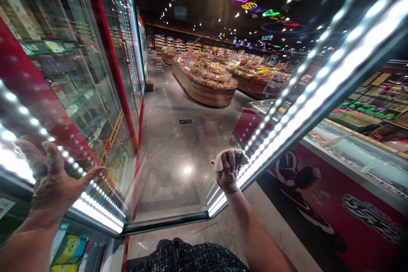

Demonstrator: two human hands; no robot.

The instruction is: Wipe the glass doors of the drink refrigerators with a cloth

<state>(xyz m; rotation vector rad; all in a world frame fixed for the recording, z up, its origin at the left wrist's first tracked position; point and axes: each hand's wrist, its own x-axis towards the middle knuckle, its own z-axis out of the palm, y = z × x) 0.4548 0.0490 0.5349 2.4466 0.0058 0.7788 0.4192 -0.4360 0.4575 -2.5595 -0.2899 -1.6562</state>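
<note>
Your left hand (57, 187): spread, lower left.
Your right hand (227, 175): clenched around cloth (219, 162), lower centre, near lit door frame (217, 206).

No words can be read for sure. White letters (374, 217) are printed on the red freezer (333, 187) — too bent to be made out. The yellow strip (111, 140) on the glass (97, 77) and the floor sign (185, 121) are marked — too blurry to be read.

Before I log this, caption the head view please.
Right hand holding a pale cloth by a light-edged glass door, left hand open.
</note>
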